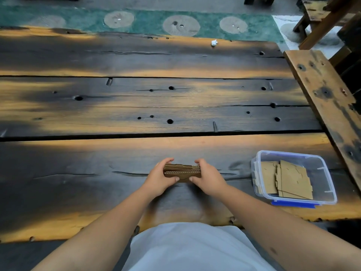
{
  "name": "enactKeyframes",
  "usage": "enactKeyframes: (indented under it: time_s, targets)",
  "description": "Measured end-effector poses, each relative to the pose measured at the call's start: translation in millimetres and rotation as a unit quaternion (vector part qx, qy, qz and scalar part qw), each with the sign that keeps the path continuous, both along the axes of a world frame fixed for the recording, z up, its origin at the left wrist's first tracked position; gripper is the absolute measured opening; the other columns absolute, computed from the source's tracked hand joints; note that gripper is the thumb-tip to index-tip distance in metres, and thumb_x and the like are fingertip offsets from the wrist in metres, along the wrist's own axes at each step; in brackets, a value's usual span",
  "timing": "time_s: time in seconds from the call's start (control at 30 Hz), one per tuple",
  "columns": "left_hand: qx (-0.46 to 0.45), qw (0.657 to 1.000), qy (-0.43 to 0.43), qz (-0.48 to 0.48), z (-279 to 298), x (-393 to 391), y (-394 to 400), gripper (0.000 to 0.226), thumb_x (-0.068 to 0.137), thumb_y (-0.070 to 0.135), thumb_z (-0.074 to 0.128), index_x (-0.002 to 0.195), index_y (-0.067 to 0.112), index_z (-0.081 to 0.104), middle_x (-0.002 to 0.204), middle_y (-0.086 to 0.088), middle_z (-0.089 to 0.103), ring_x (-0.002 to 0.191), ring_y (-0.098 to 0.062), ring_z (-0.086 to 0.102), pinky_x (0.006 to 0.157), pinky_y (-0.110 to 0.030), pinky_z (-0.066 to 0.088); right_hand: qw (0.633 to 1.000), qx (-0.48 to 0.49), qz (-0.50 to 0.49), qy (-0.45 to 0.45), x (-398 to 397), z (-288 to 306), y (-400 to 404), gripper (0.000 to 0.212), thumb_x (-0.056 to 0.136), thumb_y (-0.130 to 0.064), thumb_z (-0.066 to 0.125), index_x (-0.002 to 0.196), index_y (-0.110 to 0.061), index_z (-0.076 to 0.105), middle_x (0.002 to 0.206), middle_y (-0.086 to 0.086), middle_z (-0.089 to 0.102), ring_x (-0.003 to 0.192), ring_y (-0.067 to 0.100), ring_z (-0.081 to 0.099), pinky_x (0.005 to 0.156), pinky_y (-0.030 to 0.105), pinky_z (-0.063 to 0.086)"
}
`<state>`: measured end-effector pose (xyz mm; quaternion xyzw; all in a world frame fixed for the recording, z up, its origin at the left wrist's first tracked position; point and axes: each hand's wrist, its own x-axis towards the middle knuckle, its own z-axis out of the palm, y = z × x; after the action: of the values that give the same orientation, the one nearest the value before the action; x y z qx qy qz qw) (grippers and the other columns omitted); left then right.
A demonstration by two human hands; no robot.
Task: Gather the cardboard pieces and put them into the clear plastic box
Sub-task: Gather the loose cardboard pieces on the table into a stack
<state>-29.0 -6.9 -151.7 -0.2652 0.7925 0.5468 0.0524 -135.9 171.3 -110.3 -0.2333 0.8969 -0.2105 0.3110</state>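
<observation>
A stack of brown cardboard pieces [182,171] stands on edge on the dark wooden table, straight in front of me. My left hand [159,178] grips its left end and my right hand [208,178] grips its right end, thumbs on the near side. The clear plastic box [324,167] with a blue clip on its near side sits to the right, lid off. Several flat cardboard pieces [285,179] lie inside it on the bottom.
The table [136,106] is made of wide scorched planks with holes and gaps. A small white crumpled scrap [214,43] lies near the far edge. A wooden bench [328,98] runs along the right side, with chairs behind it.
</observation>
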Motion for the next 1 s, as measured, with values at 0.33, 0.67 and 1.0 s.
enactKeyframes:
  time_s: [0.33,0.67,1.0]
  targets:
    - [0.053,0.998,-0.001,-0.022,-3,-7,-5,0.035,0.074,0.010,0.079,0.080,0.043,0.069,0.074,0.015,0.072,0.071,-0.002,0.063,0.076,-0.027,0.050,0.978,-0.113,0.093,0.146,1,24,-9,0.018,0.090,-0.030,0.063,0.105,-0.019,0.060,0.103,-0.003,0.055,0.102,0.020,0.050,0.085,0.035,0.044]
    - [0.076,0.997,-0.015,-0.031,-5,-8,-12,0.028,0.077,0.014,0.077,0.095,0.034,0.070,0.096,0.003,0.075,0.093,-0.020,0.068,0.091,-0.038,0.052,0.964,-0.109,0.139,0.199,-9,46,-7,0.013,0.096,-0.025,0.052,0.100,-0.018,0.062,0.091,0.005,0.070,0.086,0.030,0.062,0.072,0.039,0.048]
    - [0.077,0.996,-0.022,-0.047,-5,-9,-15,0.028,0.083,0.013,0.072,0.091,0.039,0.067,0.099,0.011,0.074,0.097,-0.013,0.068,0.093,-0.033,0.051,0.963,-0.246,-0.029,0.102,-28,79,-1,0.010,0.091,-0.017,0.065,0.099,-0.023,0.062,0.090,-0.013,0.062,0.080,0.001,0.057,0.076,0.021,0.045]
